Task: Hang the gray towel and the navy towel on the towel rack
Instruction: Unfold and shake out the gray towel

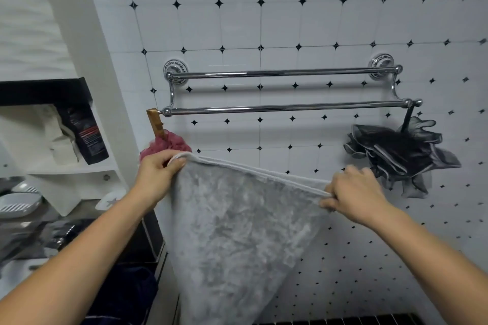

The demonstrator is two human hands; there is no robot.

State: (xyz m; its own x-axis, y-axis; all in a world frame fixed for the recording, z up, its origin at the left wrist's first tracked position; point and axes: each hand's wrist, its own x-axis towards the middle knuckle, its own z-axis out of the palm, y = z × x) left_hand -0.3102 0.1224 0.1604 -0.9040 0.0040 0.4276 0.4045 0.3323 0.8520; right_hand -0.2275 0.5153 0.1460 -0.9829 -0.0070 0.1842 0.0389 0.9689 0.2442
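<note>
A gray towel (237,232) hung spread between two bare hands, held up in front of a white tiled wall (290,21) just below a chrome double-bar towel rack (285,107). The left hand (155,171) pinched the towel's upper left corner; the right hand (353,198) pinched its top hem further right and slightly lower. Both rack bars were bare. A dark navy towel (132,290) lay low at the left, in shadow. A red bath pouf (169,144) hung from the rack's left end, a black pouf (398,155) from its right.
</note>
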